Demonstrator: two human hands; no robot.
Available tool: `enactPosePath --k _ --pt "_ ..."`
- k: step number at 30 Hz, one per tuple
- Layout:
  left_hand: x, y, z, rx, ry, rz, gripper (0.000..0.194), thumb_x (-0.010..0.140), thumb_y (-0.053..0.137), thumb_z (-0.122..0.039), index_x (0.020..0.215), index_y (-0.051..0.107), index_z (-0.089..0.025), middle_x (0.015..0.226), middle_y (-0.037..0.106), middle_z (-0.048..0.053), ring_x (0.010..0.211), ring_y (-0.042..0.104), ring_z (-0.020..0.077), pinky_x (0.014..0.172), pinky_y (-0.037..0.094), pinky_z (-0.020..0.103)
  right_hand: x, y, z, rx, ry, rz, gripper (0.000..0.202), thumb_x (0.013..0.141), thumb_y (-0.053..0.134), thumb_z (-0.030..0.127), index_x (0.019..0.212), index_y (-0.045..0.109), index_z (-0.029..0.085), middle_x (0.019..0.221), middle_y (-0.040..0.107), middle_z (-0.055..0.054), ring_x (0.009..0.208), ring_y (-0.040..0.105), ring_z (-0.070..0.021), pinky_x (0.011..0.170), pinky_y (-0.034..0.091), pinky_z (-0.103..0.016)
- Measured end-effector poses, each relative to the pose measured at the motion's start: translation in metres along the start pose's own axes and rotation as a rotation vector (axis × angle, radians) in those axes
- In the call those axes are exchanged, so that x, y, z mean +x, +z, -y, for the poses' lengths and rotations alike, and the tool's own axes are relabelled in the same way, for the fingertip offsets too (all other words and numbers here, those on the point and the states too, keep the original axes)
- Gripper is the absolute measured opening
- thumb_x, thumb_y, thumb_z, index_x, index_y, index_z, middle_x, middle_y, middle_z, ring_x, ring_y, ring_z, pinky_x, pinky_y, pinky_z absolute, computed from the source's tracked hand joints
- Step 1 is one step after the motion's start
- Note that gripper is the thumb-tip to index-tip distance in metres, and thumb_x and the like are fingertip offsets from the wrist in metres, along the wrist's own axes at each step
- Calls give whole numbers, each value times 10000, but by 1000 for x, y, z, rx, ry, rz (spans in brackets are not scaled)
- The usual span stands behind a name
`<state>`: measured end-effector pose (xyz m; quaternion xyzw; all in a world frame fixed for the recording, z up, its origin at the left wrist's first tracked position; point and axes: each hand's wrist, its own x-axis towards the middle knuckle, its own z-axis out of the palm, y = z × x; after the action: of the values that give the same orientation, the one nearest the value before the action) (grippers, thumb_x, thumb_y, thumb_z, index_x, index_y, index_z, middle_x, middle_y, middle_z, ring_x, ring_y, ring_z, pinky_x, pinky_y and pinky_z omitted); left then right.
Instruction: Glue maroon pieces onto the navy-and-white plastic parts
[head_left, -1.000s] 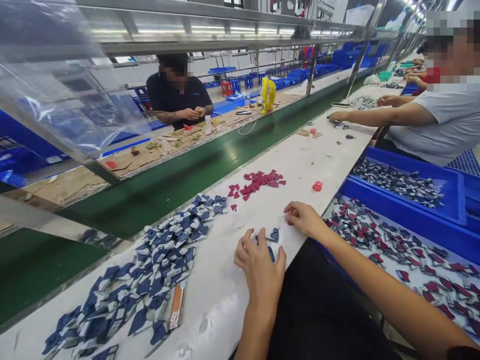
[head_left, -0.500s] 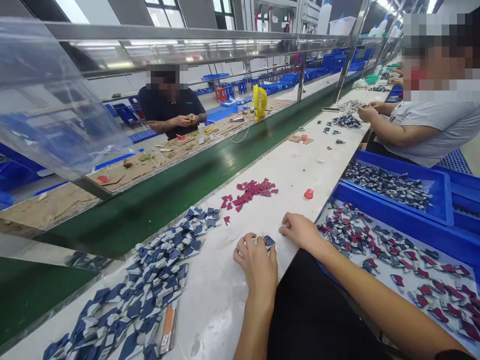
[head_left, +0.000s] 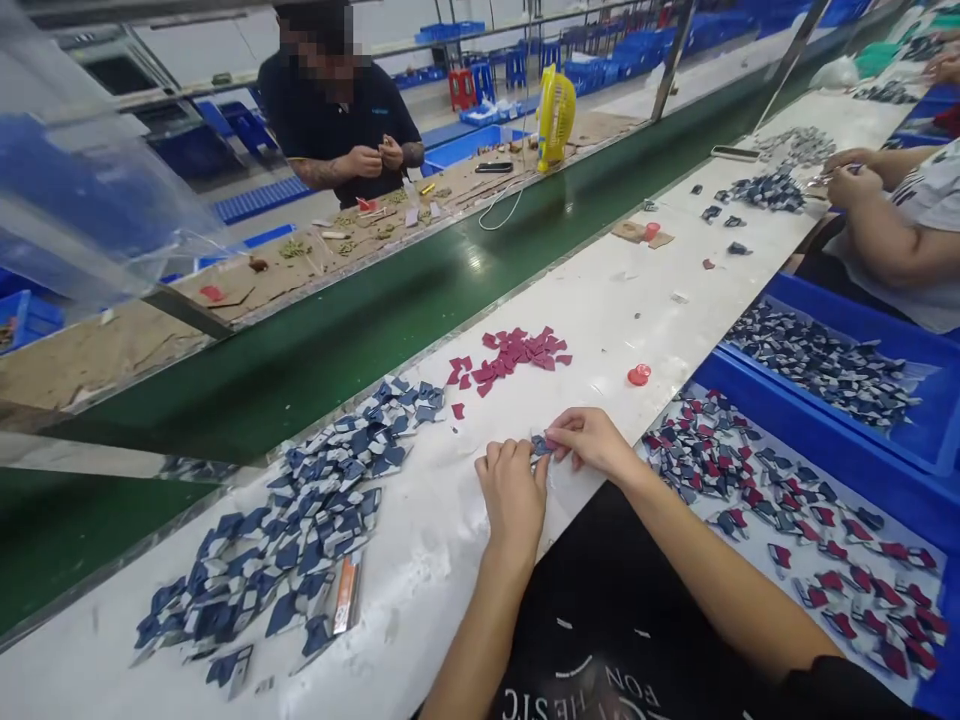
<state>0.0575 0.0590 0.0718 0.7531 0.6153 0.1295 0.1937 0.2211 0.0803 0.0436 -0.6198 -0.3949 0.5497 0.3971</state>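
At the near edge of the white worktable (head_left: 600, 310), left hand (head_left: 514, 492) and right hand (head_left: 592, 438) brought together over one small blue piece (head_left: 540, 444). Piece pinched between the fingertips of both hands, just above the table surface; fingers of both hands curled and pressed onto it. To the left, near: a wide heap of blue-and-white pieces (head_left: 315, 510), spread along the table edge, with an orange-striped flat strip (head_left: 344, 596) lying at its near side. Farther away, just beyond the hands: a small cluster of dark red pieces (head_left: 517, 355). To the right of that cluster: a red cap (head_left: 638, 375), standing alone on the table. To the right, near: a blue tray (head_left: 825, 440) holding assembled blue-and-red pieces (head_left: 765, 490). Beyond the table: a green conveyor belt (head_left: 375, 330). Far side of the belt: a person in a dark shirt (head_left: 337, 115), hands together at chest height.
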Motion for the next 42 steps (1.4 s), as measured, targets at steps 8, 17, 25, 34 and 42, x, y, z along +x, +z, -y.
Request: enactPosePath --k 8,17,25,34,42 --pt "10 -6 5 -79 -15 59 51 985 734 -291 963 739 -245 997 783 39 1063 628 266 927 435 425 -1 1 5 40 63 36 433 727 928 543 805 717 173 662 746 -33 470 630 -133 327 398 -181" --pt "18 -8 11 -149 -22 152 27 979 733 -239 961 722 -255 1013 772 8 1039 617 238 910 435 392 -4 5 11 -15 80 21 399 798 891 562 826 756 187 723 775 -33 504 610 -127 461 490 -239" --pt "24 -8 13 -174 -2 184 41 951 732 -248 934 695 -250 999 747 1 1047 603 234 922 417 392 -3 6 15 -168 67 48 109 921 758 257 833 703 223 768 786 -6 562 636 -144 572 516 -271" --pt "31 -13 10 -211 -76 241 111 967 698 -321 876 677 -263 961 752 9 1012 620 256 890 423 405 -2 4 23 -194 208 94 116 962 704 311 882 656 243 589 625 73 370 499 -117 412 361 -253" --pt "31 -16 2 -95 -47 256 129 997 689 -260 881 636 -249 982 754 4 1035 600 256 894 382 423 -1 9 28 -262 235 78 132 979 689 266 867 624 245 597 663 70 338 512 -110 401 389 -247"
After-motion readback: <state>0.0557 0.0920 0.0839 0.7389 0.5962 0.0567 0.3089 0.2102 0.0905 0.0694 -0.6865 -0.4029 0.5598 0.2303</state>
